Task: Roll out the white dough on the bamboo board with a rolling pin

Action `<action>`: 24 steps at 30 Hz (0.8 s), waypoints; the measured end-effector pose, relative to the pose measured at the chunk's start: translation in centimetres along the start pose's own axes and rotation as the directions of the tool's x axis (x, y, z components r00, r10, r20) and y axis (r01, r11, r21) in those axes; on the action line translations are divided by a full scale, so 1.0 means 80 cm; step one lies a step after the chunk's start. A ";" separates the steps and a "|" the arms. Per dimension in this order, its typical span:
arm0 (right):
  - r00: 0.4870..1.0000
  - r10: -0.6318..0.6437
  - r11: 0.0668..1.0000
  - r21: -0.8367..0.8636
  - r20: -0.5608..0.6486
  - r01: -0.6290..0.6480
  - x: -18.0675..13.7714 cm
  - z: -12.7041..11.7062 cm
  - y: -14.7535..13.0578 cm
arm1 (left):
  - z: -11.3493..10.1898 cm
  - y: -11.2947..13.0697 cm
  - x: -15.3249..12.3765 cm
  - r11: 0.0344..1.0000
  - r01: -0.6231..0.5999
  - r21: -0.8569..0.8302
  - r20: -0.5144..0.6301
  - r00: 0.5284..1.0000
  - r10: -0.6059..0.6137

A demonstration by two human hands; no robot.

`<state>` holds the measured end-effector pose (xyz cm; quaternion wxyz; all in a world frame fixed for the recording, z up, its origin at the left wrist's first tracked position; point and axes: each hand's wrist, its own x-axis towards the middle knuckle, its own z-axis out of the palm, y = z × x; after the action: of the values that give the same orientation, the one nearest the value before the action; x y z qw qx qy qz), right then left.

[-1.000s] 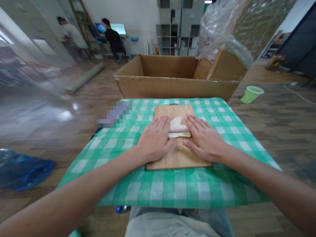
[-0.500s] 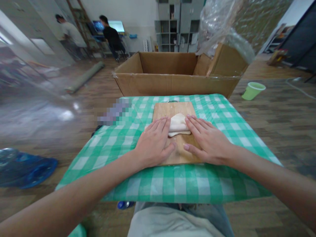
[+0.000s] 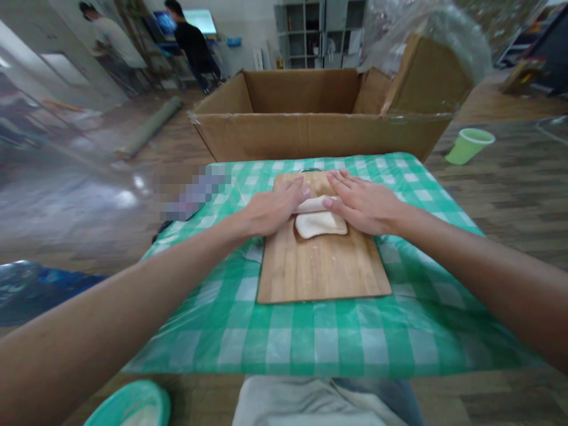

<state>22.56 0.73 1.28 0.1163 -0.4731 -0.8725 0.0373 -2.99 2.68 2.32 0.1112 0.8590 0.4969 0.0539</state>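
A thin sheet of pale dough (image 3: 322, 225) lies on a wooden cutting board (image 3: 323, 272). Across the dough's far part runs a pale rolling pin (image 3: 310, 205), its ends hidden beneath my palms. My left hand (image 3: 277, 206) rests flat on the pin's left end, fingers stretched forward and partly out of sight. On the right end lies my right hand (image 3: 361, 201), also flat, with its fingers extended over the far part of the board and its thumb along the pin. The dough's near edge curls up slightly.
A green checked cloth (image 3: 302, 337) covers the table. Behind it stands a large open cardboard box (image 3: 306, 133). A green bin (image 3: 470, 146) is on the floor at right, a green basin (image 3: 162, 408) at lower left. Two people are in the background.
Both hands have moved forward with the rolling pin, away from me, uncovering the near part of the dough and board. The view has tilted down, bringing the basin into sight.
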 end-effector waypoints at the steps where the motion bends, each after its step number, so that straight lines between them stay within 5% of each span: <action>1: 1.000 0.006 1.000 0.005 -0.002 -0.006 0.007 0.001 0.004 | -0.001 -0.002 0.007 1.000 0.016 -0.022 0.003 1.000 -0.016; 11: 0.994 -0.098 0.994 -0.061 -0.054 0.095 0.038 0.012 0.026 | 0.015 -0.023 0.044 0.997 -0.062 0.040 -0.042 0.997 0.063; 24: 0.998 0.067 0.996 -0.054 -0.004 -0.067 -0.014 -0.004 -0.018 | 0.015 0.010 -0.005 0.985 -0.072 0.155 -0.135 0.986 0.093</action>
<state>22.01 -1.03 1.64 0.1030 -0.5052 -0.8566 0.0174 -2.27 1.76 1.39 0.0086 0.8788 0.4700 0.0822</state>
